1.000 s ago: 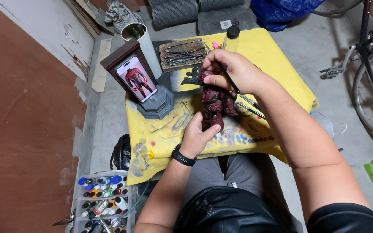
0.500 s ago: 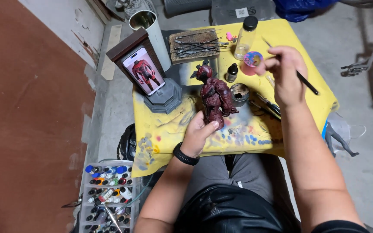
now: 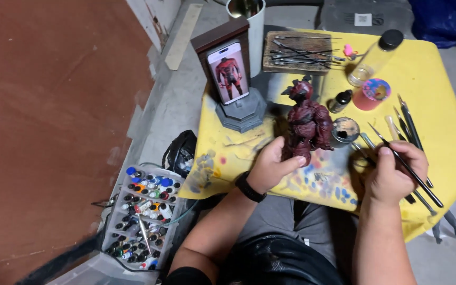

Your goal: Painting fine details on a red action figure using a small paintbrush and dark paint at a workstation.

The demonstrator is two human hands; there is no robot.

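My left hand (image 3: 272, 165) grips the legs of a dark red muscular figurine (image 3: 306, 121), holding it upright over the paint-stained yellow cloth (image 3: 439, 113). My right hand (image 3: 394, 171) holds a thin black paintbrush (image 3: 405, 162) to the right of the figurine, tip pointing up-left, apart from the figure. A small open paint pot (image 3: 345, 129) stands just right of the figurine. A black watch sits on my left wrist.
A phone (image 3: 229, 73) showing a red figure leans on a dark stand with a grey base. Behind are a wooden tray of tools (image 3: 297, 51), a clear bottle (image 3: 373, 57), a pink cup (image 3: 374, 91) and spare brushes (image 3: 408, 124). A tray of paint bottles (image 3: 141, 216) lies on the floor left.
My right hand has come down from the pink cup at the back to the front right of the cloth, still holding the brush. The left hand keeps the figurine upright.
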